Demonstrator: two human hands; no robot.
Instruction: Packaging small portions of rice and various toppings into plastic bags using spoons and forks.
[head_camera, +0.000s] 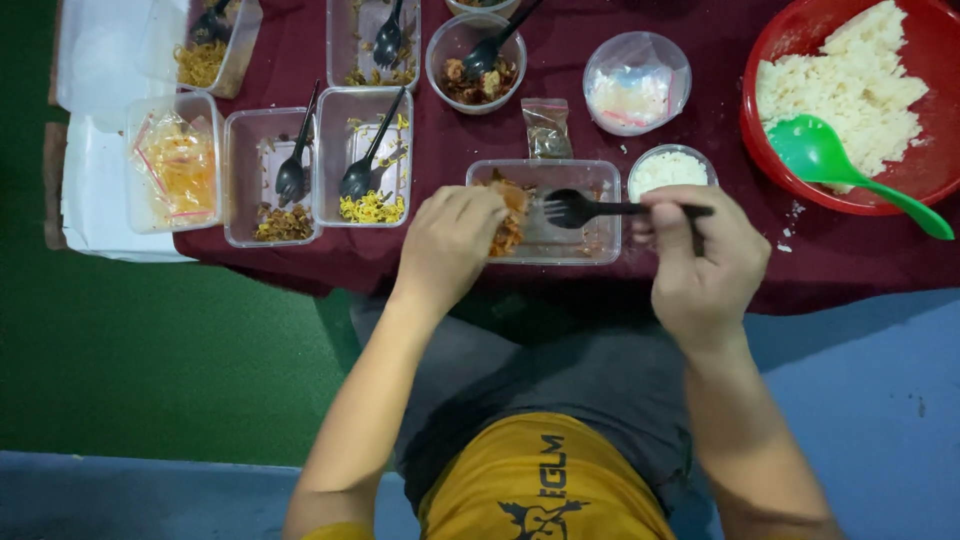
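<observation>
Head view puts the clear rectangular box (545, 212) at the middle of the frame, at the near edge of the dark red cloth (700, 90). My left hand (448, 243) is curled over its left end, fingertips pinched on a reddish-orange piece of food (511, 222), probably to steady it. My right hand (705, 262) is closed round the handle of a black fork (590, 208), tines lying over the box so I can work the food against my fingers. Just right of the box stands a small cup of white rice (668, 170). At the upper right, a red bowl (770, 60) holds more rice and a green spoon (850, 165), within easy reach. To the left, several clear tubs (365, 160) of toppings each keep their own black spoon, which looks meant to stop flavours mixing.
</observation>
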